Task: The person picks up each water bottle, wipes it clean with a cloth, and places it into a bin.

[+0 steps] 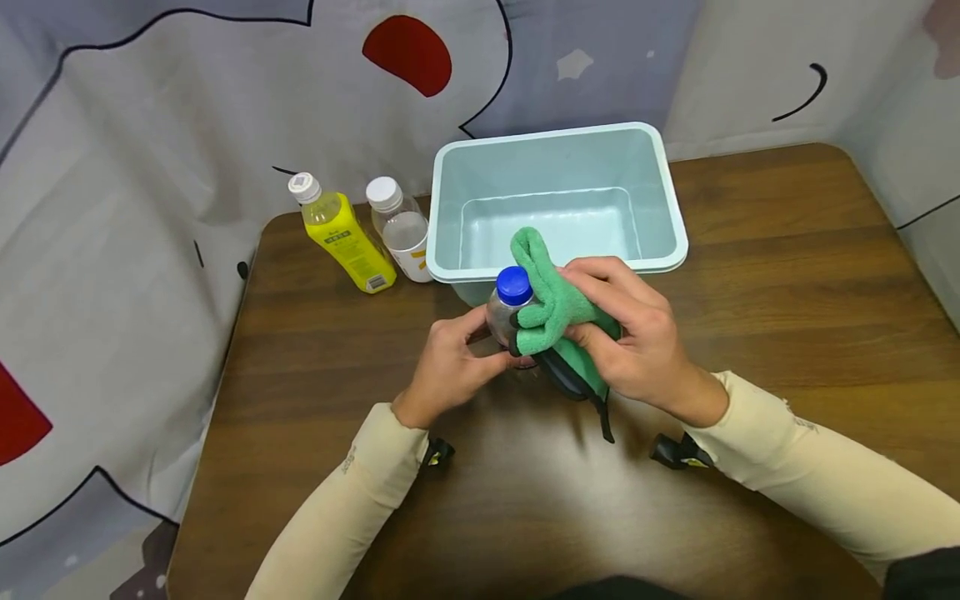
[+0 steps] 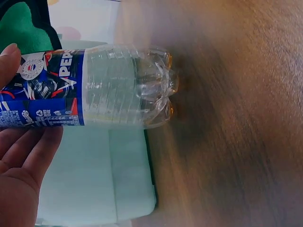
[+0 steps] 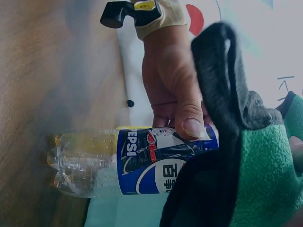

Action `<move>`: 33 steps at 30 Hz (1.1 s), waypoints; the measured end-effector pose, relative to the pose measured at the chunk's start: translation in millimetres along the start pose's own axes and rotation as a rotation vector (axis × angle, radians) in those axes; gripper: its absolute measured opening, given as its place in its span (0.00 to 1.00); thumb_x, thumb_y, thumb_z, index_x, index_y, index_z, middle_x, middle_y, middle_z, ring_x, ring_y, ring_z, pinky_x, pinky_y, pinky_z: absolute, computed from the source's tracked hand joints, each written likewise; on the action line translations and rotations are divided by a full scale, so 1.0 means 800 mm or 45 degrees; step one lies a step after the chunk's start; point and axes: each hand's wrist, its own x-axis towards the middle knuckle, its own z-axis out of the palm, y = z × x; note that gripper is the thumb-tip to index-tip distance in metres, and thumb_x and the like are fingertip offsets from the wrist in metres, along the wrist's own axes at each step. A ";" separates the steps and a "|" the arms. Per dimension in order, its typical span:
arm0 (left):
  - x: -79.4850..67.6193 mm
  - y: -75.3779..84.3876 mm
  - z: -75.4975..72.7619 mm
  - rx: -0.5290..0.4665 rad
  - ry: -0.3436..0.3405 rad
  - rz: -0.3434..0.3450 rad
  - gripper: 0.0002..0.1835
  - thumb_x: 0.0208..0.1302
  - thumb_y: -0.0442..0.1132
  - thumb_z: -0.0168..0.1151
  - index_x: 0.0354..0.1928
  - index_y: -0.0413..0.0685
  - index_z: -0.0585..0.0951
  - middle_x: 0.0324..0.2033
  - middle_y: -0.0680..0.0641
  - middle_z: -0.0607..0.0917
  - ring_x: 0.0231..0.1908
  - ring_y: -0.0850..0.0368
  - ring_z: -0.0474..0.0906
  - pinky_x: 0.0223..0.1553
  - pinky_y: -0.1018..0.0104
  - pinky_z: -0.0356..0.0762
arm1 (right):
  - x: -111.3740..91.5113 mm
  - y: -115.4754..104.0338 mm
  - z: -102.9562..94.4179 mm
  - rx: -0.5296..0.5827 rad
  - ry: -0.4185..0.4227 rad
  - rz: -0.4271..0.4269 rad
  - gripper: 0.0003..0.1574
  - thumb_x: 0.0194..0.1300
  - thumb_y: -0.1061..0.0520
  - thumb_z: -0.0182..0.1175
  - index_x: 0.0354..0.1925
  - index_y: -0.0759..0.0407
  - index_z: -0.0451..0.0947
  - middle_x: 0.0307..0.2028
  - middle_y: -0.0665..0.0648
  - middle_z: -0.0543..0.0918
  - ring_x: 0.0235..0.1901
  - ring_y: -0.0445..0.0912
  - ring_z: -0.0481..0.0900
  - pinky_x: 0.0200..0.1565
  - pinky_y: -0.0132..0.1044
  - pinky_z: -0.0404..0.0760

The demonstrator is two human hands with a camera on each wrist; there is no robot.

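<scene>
My left hand (image 1: pixel 452 362) grips a clear plastic Pepsi bottle (image 2: pixel 109 87) around its blue label, thumb on one side and fingers on the other. The bottle stands upright with its blue cap (image 1: pixel 514 286) on; whether its base touches the table cannot be told. My right hand (image 1: pixel 637 333) pinches a folded green cloth (image 1: pixel 558 308) with black edging, which lies against the bottle's upper right side. In the right wrist view, the cloth's dark border (image 3: pixel 232 113) hides part of the label (image 3: pixel 156 161).
Just behind the hands stands a pale blue-green plastic basin (image 1: pixel 555 225). Left of it are a yellow-labelled bottle (image 1: pixel 348 246) and a clear bottle with a white cap (image 1: pixel 405 233). All rest on a brown wooden table (image 1: pixel 315 358), with a patterned curtain (image 1: pixel 187 125) behind.
</scene>
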 end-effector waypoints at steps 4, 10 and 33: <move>-0.001 0.001 0.000 -0.006 -0.001 -0.013 0.26 0.54 0.32 0.81 0.56 0.37 0.84 0.47 0.41 0.92 0.52 0.49 0.90 0.56 0.65 0.87 | 0.001 0.001 0.002 -0.019 -0.028 -0.004 0.35 0.74 0.41 0.64 0.58 0.72 0.82 0.48 0.70 0.82 0.48 0.48 0.80 0.55 0.27 0.78; -0.003 0.000 -0.001 0.017 -0.016 -0.035 0.24 0.56 0.30 0.78 0.56 0.37 0.84 0.49 0.40 0.91 0.54 0.48 0.89 0.57 0.61 0.87 | -0.001 0.003 0.004 -0.037 -0.038 -0.011 0.34 0.74 0.41 0.64 0.57 0.72 0.83 0.46 0.70 0.83 0.44 0.48 0.80 0.52 0.26 0.77; -0.010 -0.005 0.002 0.041 -0.012 -0.033 0.24 0.58 0.30 0.76 0.57 0.36 0.83 0.52 0.39 0.90 0.55 0.47 0.88 0.60 0.54 0.86 | -0.008 0.004 0.004 -0.156 -0.023 -0.151 0.18 0.55 0.66 0.71 0.46 0.71 0.87 0.39 0.66 0.85 0.39 0.50 0.82 0.51 0.24 0.80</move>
